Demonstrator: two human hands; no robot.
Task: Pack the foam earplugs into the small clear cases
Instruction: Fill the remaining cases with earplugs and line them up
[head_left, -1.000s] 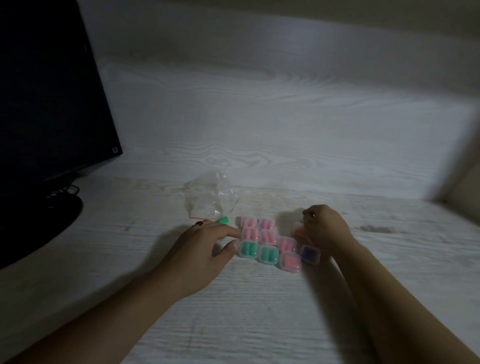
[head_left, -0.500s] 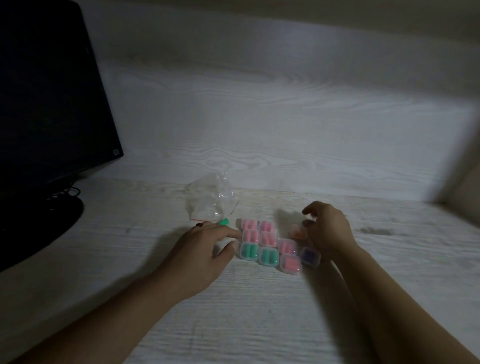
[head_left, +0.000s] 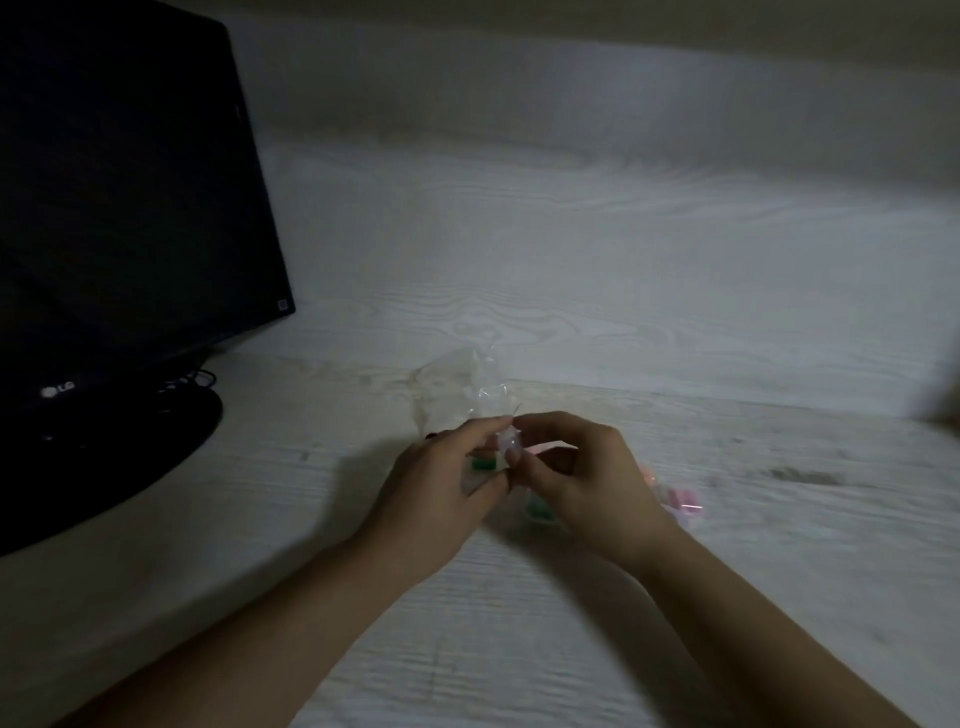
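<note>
Both hands meet above the table (head_left: 519, 649), the left hand (head_left: 441, 499) and right hand (head_left: 582, 483) pinching a small clear case (head_left: 506, 446) between their fingertips. A green earplug (head_left: 482, 463) shows under the left fingers, a crumpled plastic bag (head_left: 457, 389) lies just behind, and a dark monitor (head_left: 119, 208) stands at far left

Colours on the desk, dim light

Desk (head_left: 519, 623) was whitewashed wood grain; monitor (head_left: 119, 208) black with a white logo; bag (head_left: 457, 389) clear; earplugs green (head_left: 483, 463) and pink (head_left: 683, 498); small case (head_left: 506, 441) clear.
</note>
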